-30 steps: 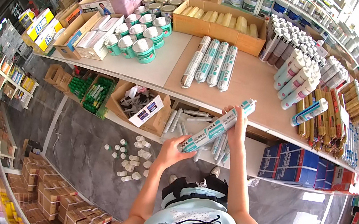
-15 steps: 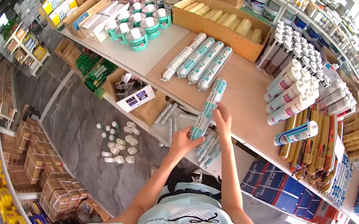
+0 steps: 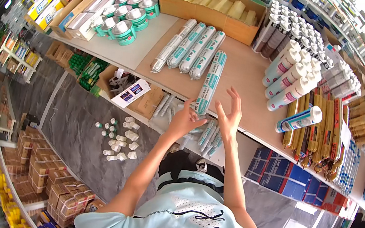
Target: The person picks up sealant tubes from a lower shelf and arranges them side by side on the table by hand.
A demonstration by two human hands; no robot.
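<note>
A long white-and-teal sausage pack of sealant (image 3: 210, 82) lies on the wooden tabletop, its near end at the table's front edge. My left hand (image 3: 184, 121) is beside that near end, thumb stretched out and fingers apart; whether a fingertip touches the pack I cannot tell. To its right my right hand (image 3: 229, 115) is open, fingers spread, clear of the pack. Several similar sealant packs (image 3: 196, 51) lie side by side just left of and behind it.
Behind the packs stands a cardboard box of yellowish sticks (image 3: 208, 16). White cartridges (image 3: 288, 86) and a leaning blue-and-white cartridge (image 3: 298, 120) stand at right, near gold packs (image 3: 317, 131). Teal cans (image 3: 123, 31) stand at left. Below are a shelf of tubes (image 3: 210, 138) and small white bottles (image 3: 122, 140) on the floor.
Both hands have let go of the sealant pack, which now lies on the table next to the others. The right hand has opened and drawn away from it. The view has shifted slightly.
</note>
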